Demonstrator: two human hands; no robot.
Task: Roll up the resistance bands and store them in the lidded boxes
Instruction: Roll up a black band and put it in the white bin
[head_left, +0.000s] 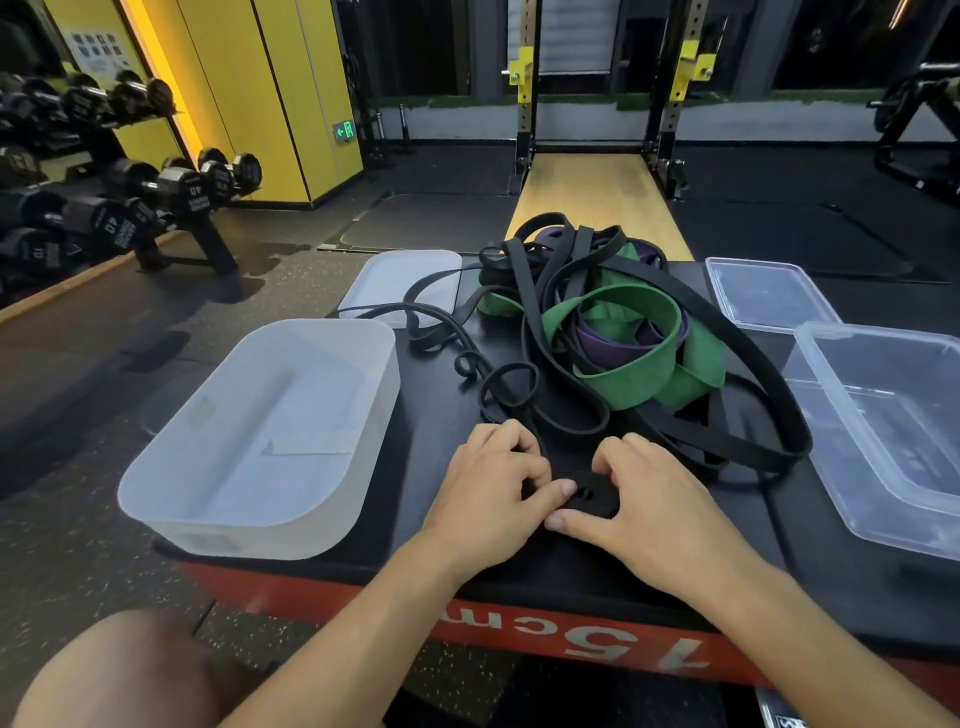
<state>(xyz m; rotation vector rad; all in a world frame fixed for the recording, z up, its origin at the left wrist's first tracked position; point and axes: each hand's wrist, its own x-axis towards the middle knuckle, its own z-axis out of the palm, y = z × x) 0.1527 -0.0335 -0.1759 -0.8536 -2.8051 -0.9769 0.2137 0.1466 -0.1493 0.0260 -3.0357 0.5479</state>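
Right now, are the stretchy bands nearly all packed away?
Hardly begun. The frosted box and clear box are empty. The left hand and right hand pinch a black band's small coil. The tangled pile of green, purple and black bands waits.

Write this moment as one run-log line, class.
step: rolling black band | left hand: pinches it | right hand: pinches it | frosted box: empty | clear box: empty | band pile: tangled

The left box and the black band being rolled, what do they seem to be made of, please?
The left box looks like frosted translucent plastic with a matte finish: its walls are cloudy and not glossy. The black band is probably matte rubber or latex: it coils tightly and bends in soft loops.
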